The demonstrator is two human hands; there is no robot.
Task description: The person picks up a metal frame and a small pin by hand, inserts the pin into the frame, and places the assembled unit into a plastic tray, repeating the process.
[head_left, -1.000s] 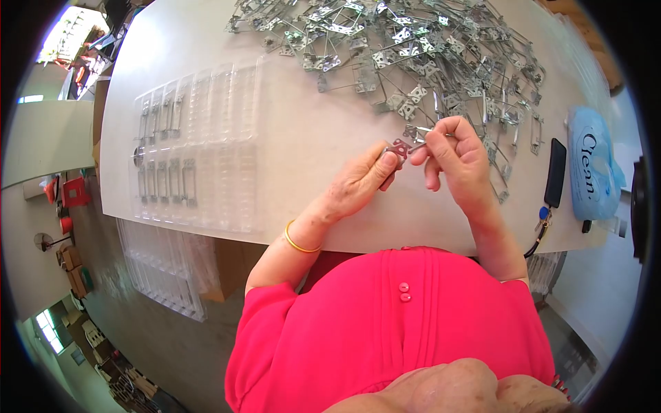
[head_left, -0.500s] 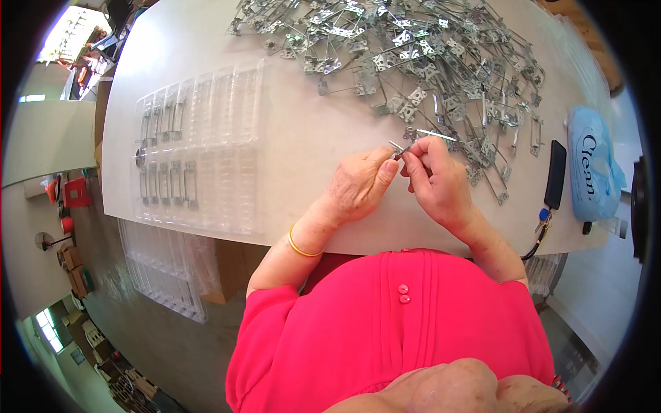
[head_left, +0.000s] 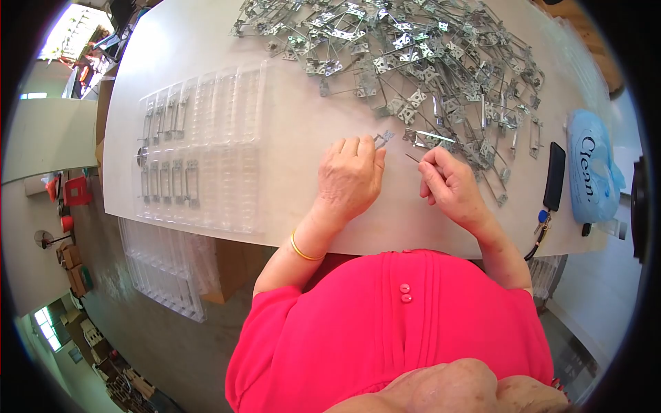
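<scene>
So the hands have been moving apart since the earlier frame: the left is now sitting further left and turning its back up, while the right is drawing off the other way. The right hand (head_left: 447, 182) is pinching a thin rod (head_left: 412, 157) between thumb and fingertips, narrow grip, bare end showing. The left hand (head_left: 350, 175) is curling over a metal bracket (head_left: 385, 138), closed on it as far as I can tell, though the fingers are hiding the actual contact.

For doing this bit well, I'd be keeping the left fingers firm but not bending the thin metal, and pinching the rod close to its working end so it isn't wobbling.

The bracket is poking out past the left fingertips, its long axis slanting away from the body and to the right, plate end pointing towards the pile. The rod is pointing up and left, roughly at the bracket, not touching it.

Further out, a loose shiny strip (head_left: 435, 136) is lying just beyond the right hand, and the big pile of brackets (head_left: 413, 58) is spreading behind it. Off left, a clear plastic tray (head_left: 227, 186) is holding two rows of brackets on the table (head_left: 296, 117).
</scene>
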